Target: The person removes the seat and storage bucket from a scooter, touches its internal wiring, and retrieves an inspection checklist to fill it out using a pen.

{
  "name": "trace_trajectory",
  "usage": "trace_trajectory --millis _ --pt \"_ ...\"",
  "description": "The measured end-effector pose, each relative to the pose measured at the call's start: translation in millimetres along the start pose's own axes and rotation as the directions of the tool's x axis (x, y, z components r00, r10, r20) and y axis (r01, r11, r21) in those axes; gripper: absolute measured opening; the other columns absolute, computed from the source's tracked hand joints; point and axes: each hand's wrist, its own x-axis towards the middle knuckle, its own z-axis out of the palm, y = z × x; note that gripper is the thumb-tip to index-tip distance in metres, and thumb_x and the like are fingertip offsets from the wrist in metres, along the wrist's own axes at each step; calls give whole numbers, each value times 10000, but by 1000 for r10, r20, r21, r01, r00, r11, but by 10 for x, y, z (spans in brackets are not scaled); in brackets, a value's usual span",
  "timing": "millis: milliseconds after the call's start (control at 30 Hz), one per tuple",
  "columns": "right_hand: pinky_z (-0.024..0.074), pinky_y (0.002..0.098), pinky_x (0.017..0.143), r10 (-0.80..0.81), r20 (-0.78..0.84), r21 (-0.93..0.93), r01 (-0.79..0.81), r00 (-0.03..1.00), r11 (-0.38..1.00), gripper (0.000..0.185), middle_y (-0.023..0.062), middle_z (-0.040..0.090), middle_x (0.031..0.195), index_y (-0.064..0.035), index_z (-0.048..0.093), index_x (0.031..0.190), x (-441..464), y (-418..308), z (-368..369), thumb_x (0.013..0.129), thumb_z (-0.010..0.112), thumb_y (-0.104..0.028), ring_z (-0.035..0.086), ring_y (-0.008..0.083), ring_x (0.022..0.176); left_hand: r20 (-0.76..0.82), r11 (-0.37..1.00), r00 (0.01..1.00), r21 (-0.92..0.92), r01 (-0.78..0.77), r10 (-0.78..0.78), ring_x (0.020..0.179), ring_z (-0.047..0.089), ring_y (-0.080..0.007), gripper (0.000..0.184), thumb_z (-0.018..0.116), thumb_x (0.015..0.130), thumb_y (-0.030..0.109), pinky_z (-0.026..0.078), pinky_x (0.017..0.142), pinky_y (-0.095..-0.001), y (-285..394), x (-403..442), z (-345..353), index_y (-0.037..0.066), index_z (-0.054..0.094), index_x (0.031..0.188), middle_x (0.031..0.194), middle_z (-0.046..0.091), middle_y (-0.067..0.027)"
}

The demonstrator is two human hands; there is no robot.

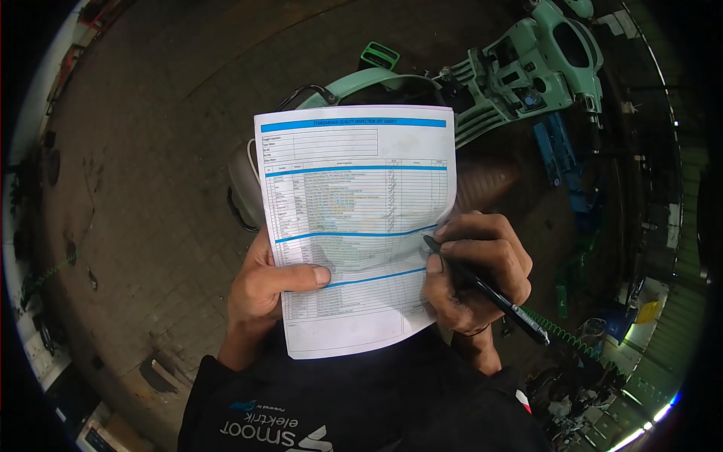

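Observation:
A printed inspection form is held up in front of my chest, slightly tilted and bowed. Blue bands cross it, and a column of small pen marks runs down its upper right part. My left hand grips the lower left edge, thumb flat on the front and fingers hidden behind. In my right hand is a black pen, pinched between thumb and fingers. Its tip lies close to the sheet's right side, near the middle blue band; whether it touches the paper I cannot tell.
Beyond the form stands a mint-green scooter with a brown seat, partly covered by the sheet. A green-edged box is on the dark floor. Blue metal parts and a coiled green hose are at the right.

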Motion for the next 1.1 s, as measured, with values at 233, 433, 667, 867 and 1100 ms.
trace_trajectory --millis 233,433,667,867,1100 --pt "552 307 558 -55 -34 84 58 998 995 262 172 685 841 8 668 865 -10 44 -10 633 787 23 699 225 673 -1 1000 1000 7 -1 1 1219 617 -297 660 641 790 -93 458 1054 -424 11 9 19 -76 452 1423 1327 623 -224" --pt "560 317 549 -147 40 92 143 988 985 265 173 687 803 17 699 867 101 -35 12 632 820 30 706 261 694 -21 997 1000 75 18 -17 1214 613 -278 634 635 813 -96 463 1048 -415 35 35 60 -62 457 1421 1322 624 -194" --pt "537 323 567 -86 31 103 82 996 991 261 200 682 808 3 701 866 36 9 31 635 820 -20 690 234 677 30 997 998 46 56 -57 1298 550 -267 704 640 850 -76 419 1100 -410 113 48 118 -54 357 1495 1414 553 -186" --pt "535 322 574 -89 40 87 85 995 993 261 201 686 833 -5 697 868 46 -6 41 641 819 -43 683 228 660 96 998 994 51 47 -52 1311 542 -272 695 640 855 -69 415 1111 -416 132 36 61 -54 363 1492 1423 550 -189" --pt "551 327 599 -80 66 59 76 995 995 261 180 688 839 -6 712 858 94 -51 55 620 818 -24 690 241 698 62 1000 998 3 12 -12 1287 557 -276 670 635 855 -63 428 1088 -409 89 4 75 -58 386 1477 1398 567 -187"
